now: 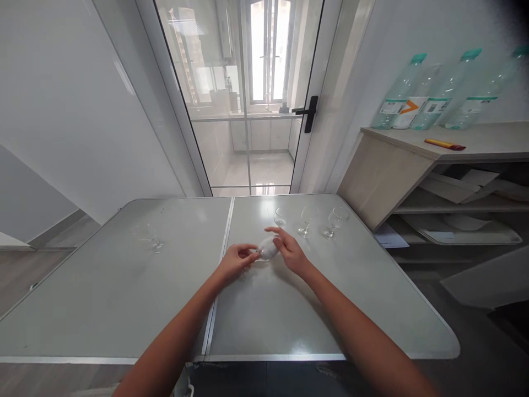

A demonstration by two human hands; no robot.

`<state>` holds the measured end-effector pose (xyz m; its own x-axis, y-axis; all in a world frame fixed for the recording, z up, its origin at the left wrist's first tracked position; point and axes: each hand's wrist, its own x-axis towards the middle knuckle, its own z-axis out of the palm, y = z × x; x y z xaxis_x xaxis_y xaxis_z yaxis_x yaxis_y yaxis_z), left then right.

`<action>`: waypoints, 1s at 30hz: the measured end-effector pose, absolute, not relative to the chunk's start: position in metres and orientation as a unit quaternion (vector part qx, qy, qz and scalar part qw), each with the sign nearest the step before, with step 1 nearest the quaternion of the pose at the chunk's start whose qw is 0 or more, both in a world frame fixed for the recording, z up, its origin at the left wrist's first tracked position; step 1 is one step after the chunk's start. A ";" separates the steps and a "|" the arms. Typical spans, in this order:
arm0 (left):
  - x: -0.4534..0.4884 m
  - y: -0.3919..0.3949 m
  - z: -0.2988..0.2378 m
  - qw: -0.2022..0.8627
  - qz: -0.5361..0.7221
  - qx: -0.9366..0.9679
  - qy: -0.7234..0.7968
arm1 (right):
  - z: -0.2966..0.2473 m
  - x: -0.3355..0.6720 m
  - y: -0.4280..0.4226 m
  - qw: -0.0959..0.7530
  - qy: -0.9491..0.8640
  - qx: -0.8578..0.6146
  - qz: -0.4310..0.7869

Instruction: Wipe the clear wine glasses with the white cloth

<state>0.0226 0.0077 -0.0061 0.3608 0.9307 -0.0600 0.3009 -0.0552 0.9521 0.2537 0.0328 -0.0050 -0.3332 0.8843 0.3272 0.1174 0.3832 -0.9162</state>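
Observation:
Over the middle of the table, both hands are on a clear stemmed glass (268, 249), which is tilted. My left hand (236, 261) pinches it at the stem end of the bowl. Fingers of my right hand (291, 252) are closed at the rim side of the bowl. Something whitish shows in or behind the bowl; I cannot tell what it is. Beyond my right hand are three more stemmed glasses: a near one (280, 217), a middle one (306, 223) and a right one (338, 218). Another faint clear glass (156, 244) is on the left half.
A metal seam (223, 248) divides the pale table (103, 309). To the right, a wooden shelf unit (392, 165) carries several plastic bottles (430, 105) and a yellow-and-red packet (444, 144). A glass door (248, 132) with a black handle (309, 114) is behind the table.

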 end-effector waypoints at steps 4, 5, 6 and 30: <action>0.034 0.006 -0.012 0.195 0.340 0.750 0.532 | -0.018 0.245 0.038 0.512 -0.574 -0.425 0.477; 0.035 0.006 -0.013 0.170 0.325 0.759 0.538 | -0.019 0.244 0.038 0.514 -0.563 -0.413 0.498; 0.035 0.006 -0.013 0.173 0.313 0.763 0.539 | -0.019 0.244 0.037 0.513 -0.560 -0.397 0.516; 0.015 0.010 -0.023 -0.061 0.207 0.842 0.494 | 0.002 0.237 0.021 0.318 -0.918 -0.235 0.038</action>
<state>0.0155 0.0104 -0.0235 0.4267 0.8062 0.4099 0.8570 -0.5052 0.1014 0.2372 0.0214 0.0023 -0.6866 0.4555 0.5667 0.4075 0.8866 -0.2189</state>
